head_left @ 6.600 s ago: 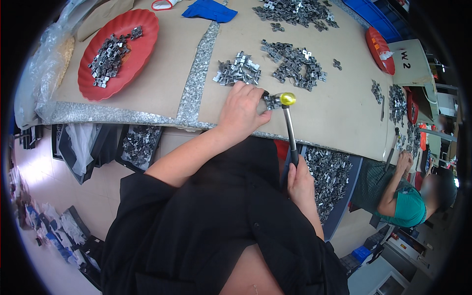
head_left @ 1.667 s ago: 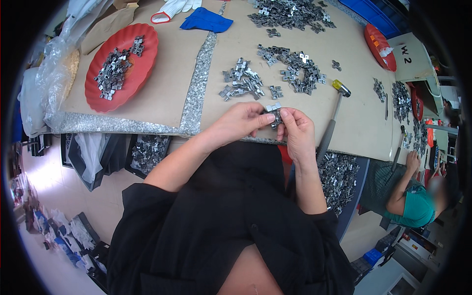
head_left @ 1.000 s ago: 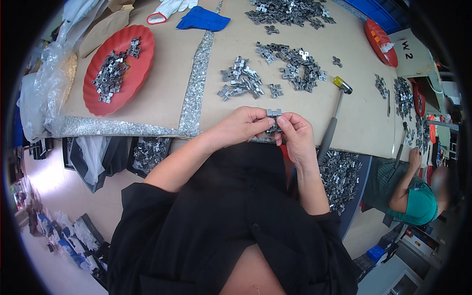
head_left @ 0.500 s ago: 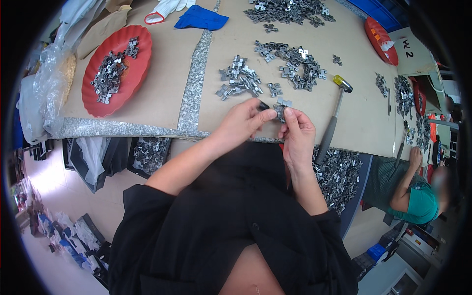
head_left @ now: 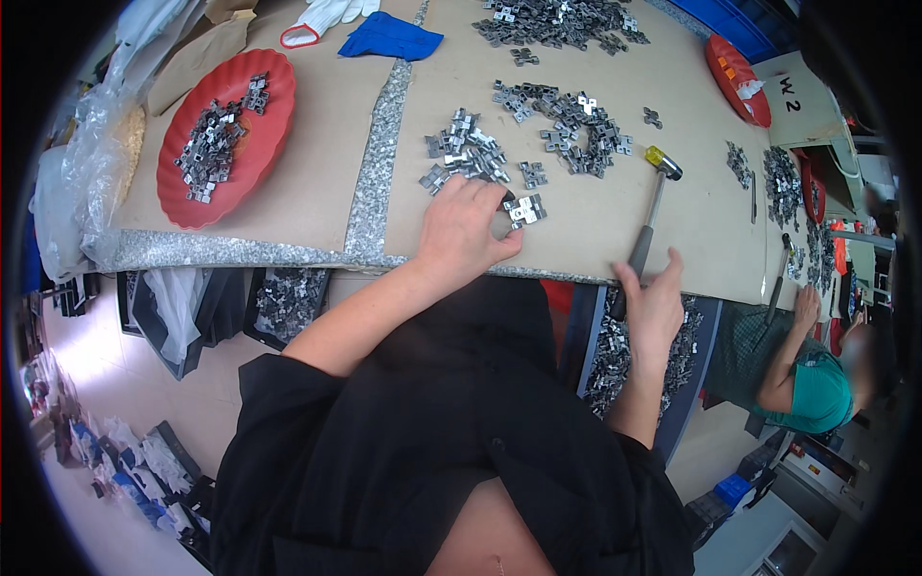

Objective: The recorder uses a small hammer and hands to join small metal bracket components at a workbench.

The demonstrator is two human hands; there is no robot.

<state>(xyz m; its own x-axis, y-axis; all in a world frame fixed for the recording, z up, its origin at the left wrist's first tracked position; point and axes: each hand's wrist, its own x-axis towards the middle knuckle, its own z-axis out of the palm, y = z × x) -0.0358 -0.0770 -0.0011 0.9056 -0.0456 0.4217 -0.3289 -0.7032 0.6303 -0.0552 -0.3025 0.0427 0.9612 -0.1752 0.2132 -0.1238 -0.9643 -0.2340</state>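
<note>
Right now your left hand (head_left: 463, 233) lies palm down on the brown tabletop (head_left: 327, 173), fingers spread and loose, gripping nothing; its fingertips touch a small flat metal clip piece (head_left: 525, 208) just to the right of them. Your right hand (head_left: 653, 302) sits at the near edge of the table, curled around the dark handle end of the hammer (head_left: 645, 228), though you cannot tell from here how firmly it is closed. The hammer lies on the table, its yellow head pointing to the far side and its handle running back toward you.

Just beyond your left hand there is a heap of metal clips (head_left: 465, 156), and a wider scatter of them (head_left: 567, 120) lies farther off to the right. A red tray (head_left: 274, 134) with more clips rests at the far left, well apart from both hands. A blue cloth (head_left: 389, 36) and a white glove (head_left: 322, 14) lie at the far edge. Below the table by your right hand, a bin of clips (head_left: 610, 355) shows. On the right, another person in a teal shirt (head_left: 816, 389) works at the same table.
</note>
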